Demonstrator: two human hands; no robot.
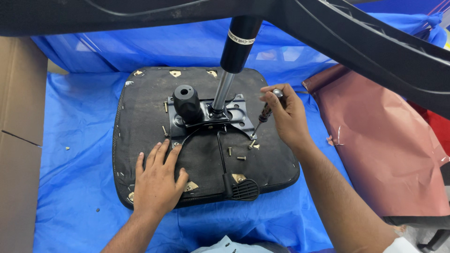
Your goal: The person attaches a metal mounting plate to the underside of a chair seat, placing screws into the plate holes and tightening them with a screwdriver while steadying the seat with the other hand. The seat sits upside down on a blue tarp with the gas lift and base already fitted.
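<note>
My left hand (pixel 157 180) lies palm down, fingers spread and pointing away from me, wrist straight, forearm coming up from below. My right hand (pixel 286 115) is raised, fingers curled in a pinch, thumb toward my left, forearm stretched in from the lower right.

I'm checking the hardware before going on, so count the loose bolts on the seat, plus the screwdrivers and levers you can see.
Loose bolts on the seat: 5, at
Screwdrivers: 1, held in the right hand
Levers: 1
Total: 7
</note>
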